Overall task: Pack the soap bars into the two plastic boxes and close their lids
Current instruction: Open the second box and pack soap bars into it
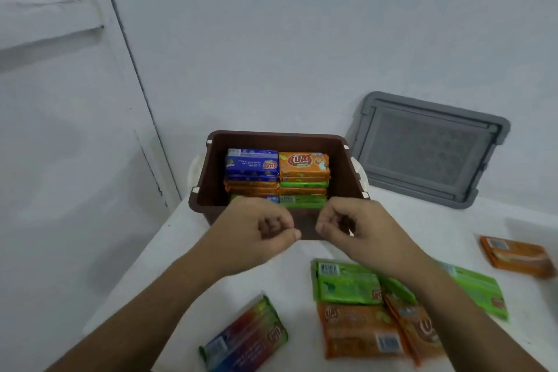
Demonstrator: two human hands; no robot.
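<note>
Brown box [211, 208]: nearly full of packed bars [303, 164], grey lid [422, 154] off
Table [181, 251]: loose bars [347, 284] wait
Left hand [259, 228], right hand [359, 226]: empty, fingers curled

White worktop [187, 275] is carrying: brown box [342, 169] far centre; grey lid [422, 151] leaning far right; multicoloured soap bar [244, 338] near left; green soap bars [347, 284] and orange soap bars [359, 331] lying near right.

White table [271, 281], pale blue-grey wall [302, 24] behind it, panelled door [60, 100] at left
</note>
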